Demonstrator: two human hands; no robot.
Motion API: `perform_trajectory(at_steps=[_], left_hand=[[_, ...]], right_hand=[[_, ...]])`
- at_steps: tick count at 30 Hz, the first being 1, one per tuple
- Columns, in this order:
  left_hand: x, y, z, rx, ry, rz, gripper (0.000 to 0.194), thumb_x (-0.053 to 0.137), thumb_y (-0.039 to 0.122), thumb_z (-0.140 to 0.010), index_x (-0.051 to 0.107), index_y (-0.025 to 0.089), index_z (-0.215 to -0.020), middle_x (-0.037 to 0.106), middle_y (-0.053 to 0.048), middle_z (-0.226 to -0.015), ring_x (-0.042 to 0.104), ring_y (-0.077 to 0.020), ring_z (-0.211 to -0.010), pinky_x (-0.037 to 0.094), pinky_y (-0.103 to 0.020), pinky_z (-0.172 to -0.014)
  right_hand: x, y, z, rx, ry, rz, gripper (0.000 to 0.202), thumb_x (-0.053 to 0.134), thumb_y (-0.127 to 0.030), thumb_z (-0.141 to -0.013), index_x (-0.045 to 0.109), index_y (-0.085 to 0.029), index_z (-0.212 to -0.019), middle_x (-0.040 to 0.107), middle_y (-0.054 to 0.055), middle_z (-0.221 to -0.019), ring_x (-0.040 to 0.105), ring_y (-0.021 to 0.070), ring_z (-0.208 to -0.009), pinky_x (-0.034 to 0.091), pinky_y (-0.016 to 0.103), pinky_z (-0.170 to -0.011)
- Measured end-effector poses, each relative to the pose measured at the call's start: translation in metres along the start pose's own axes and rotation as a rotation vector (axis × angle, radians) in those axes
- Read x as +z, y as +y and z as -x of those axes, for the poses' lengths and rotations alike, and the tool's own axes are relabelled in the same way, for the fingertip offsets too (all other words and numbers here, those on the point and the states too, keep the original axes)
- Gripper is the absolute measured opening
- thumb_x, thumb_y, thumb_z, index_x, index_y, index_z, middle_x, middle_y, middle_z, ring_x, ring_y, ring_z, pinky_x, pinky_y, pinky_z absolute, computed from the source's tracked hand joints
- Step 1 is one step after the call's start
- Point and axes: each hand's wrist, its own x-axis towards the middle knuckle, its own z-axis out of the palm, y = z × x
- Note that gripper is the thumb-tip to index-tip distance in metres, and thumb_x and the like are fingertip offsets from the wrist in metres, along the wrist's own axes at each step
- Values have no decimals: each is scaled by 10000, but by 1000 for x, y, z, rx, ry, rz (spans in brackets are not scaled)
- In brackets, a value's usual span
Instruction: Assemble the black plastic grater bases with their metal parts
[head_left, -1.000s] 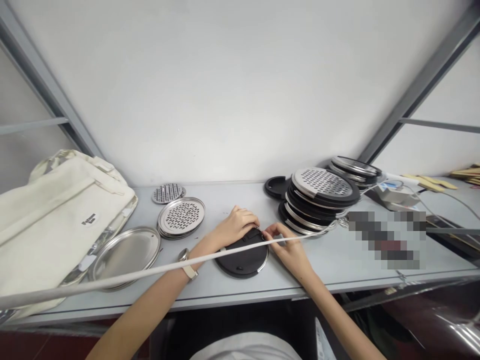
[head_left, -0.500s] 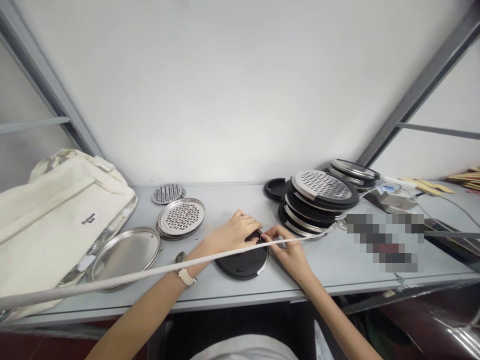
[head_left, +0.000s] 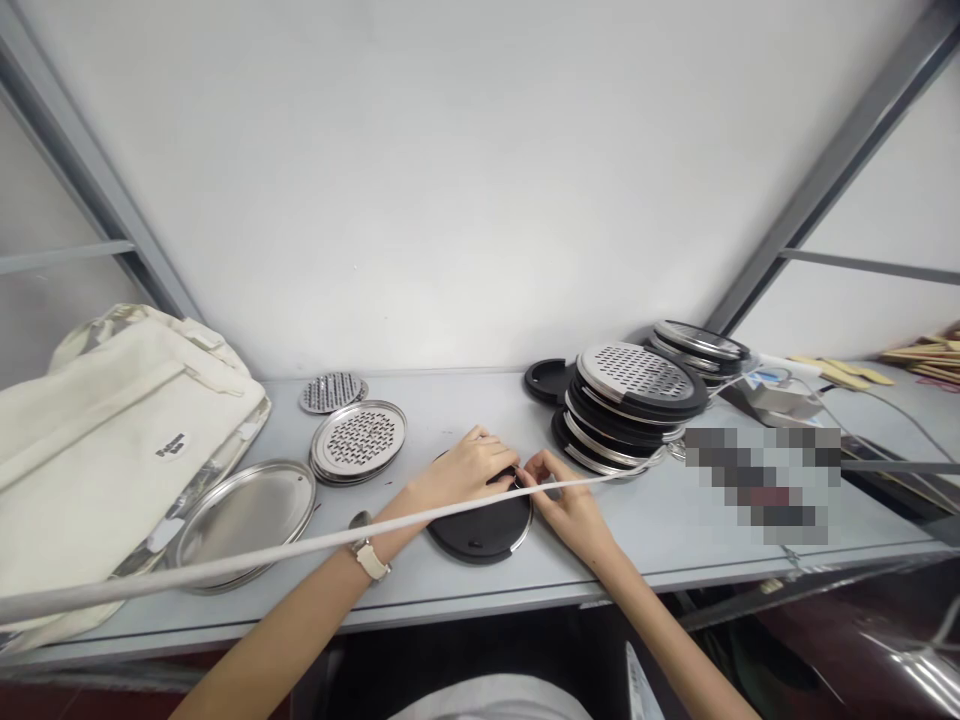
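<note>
A black round disc (head_left: 480, 525) with a thin silver edge at its lower right lies flat on the grey table in front of me. My left hand (head_left: 480, 468) rests over its far part, fingers bent and gripping near the far right rim. At that same rim, the thumb and fingers of my right hand (head_left: 561, 492) are pinched together. The contact spot is partly covered by fingers and by a white cord (head_left: 330, 541) crossing in front. To the right stands a stack of black-rimmed discs (head_left: 630, 425), topped by a perforated metal grater plate (head_left: 637, 372).
At left are loose grater plates (head_left: 360, 440), plain metal discs (head_left: 247, 515) and a cream bag (head_left: 127, 440). A black ring with a gap (head_left: 546, 380) lies behind the stack. Another disc stack (head_left: 701, 345) and a white power strip (head_left: 784, 400) stand farther right.
The view has shifted slightly. Both hands stay at the far right rim of the black disc, with only small finger movements.
</note>
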Motion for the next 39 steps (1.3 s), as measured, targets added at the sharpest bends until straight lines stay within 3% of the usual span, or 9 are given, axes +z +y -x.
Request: perform_trajectory(at_steps=[8,17,25,39], left_hand=[[-4,4,-2,-8,-62,53,96,439,180,-910,532,161,-926,621,-59,-949,565,-183,-896,386,-345,-893],[7,1,3,-48,-6,90,79,487,198,-900,549,154,-917,626,-52,-933,543,-180,-928,373,-342,-944],[16,-3,4,-76,59,168,124,479,208,-910,569,175,-989,636,-38,-971,552,-163,-964,377,-336,-943],[18,-5,5,-71,68,203,153,463,221,-920,575,183,-1018,642,-46,-1003,561,-177,-997,378,-341,-936]], right_hand=[[4,1,-1,-47,-32,115,222,362,-330,-940,433,-227,-757,518,17,-734,507,178,-711,435,305,-687],[6,3,0,-68,-42,106,198,356,-304,-933,470,-240,-786,566,40,-794,534,211,-774,421,329,-709],[5,1,2,40,-82,59,194,355,-327,-935,412,-242,-770,463,-24,-631,426,153,-551,353,275,-559],[6,3,3,93,-83,66,194,374,-350,-930,395,-224,-784,440,-42,-642,385,121,-561,351,235,-585]])
